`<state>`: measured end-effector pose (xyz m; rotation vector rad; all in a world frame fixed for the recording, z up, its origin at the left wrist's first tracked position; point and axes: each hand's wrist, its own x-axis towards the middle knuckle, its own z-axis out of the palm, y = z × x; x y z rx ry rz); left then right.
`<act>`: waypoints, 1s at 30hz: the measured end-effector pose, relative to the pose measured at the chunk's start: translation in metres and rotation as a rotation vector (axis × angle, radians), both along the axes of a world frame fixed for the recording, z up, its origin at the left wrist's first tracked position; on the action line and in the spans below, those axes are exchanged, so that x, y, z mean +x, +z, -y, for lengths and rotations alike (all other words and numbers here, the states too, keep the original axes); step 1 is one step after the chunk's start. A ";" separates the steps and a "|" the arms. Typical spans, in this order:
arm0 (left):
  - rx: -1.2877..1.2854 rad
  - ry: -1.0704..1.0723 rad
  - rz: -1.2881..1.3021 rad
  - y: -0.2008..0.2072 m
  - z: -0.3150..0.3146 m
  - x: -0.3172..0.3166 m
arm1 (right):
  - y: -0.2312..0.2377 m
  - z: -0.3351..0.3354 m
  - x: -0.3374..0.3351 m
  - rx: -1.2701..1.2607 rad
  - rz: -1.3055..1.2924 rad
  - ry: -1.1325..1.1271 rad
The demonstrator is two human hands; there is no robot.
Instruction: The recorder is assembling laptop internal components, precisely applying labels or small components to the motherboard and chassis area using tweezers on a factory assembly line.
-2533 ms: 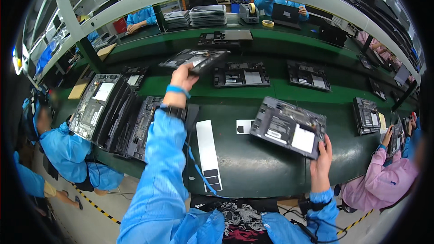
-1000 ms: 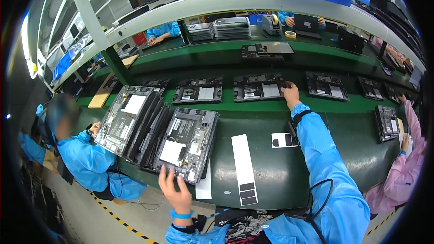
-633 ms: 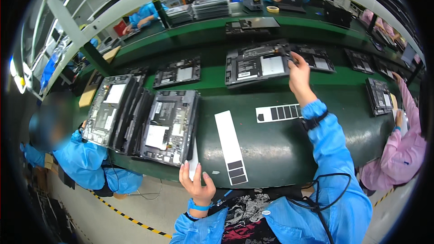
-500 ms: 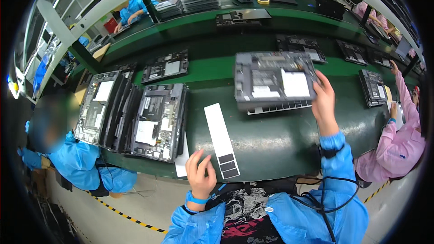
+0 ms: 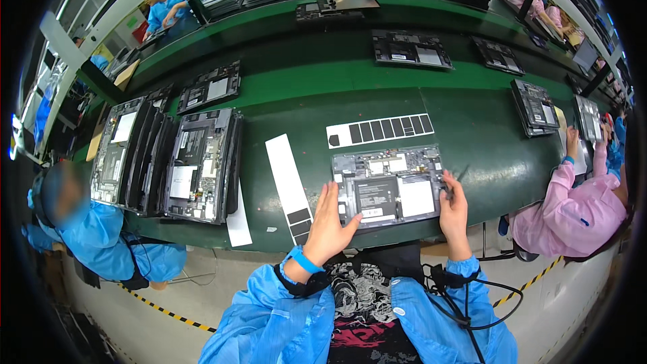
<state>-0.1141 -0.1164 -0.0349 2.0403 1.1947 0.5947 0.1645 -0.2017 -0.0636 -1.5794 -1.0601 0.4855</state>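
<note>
An opened laptop base (image 5: 377, 199), its battery, circuit board and a white pad exposed, lies near the table's front edge. My left hand (image 5: 329, 226) is open along its left side, fingers stretched out and thumb over the front left corner. At the right side, my right hand (image 5: 455, 209) has its thumb and curled fingers on the edge. Just behind the base lies a white strip with black pads (image 5: 384, 129). Left of my left hand is a second white strip (image 5: 286, 168), with a few black pads at its near end.
Opened laptop bases stand in a leaning row (image 5: 202, 162) at the left. Another opened base (image 5: 411, 49) lies on the green bench (image 5: 303, 114) farther back. A small stack of bases (image 5: 536, 108) is at the right. People sit on both sides. A shelf frame stands behind.
The laptop base has come down from above the strip to the near table. My left hand has moved right to its side, and my right hand has come nearer with it.
</note>
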 end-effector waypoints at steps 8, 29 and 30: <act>0.186 -0.069 -0.102 0.052 -0.056 -0.007 | 0.085 -0.031 0.013 0.045 -0.103 0.117; 0.288 -0.175 -0.458 -0.007 -0.135 0.061 | 0.025 -0.203 -0.041 -0.101 -0.130 0.194; 0.289 -0.176 -0.456 -0.007 -0.135 0.061 | 0.025 -0.203 -0.042 -0.099 -0.110 0.190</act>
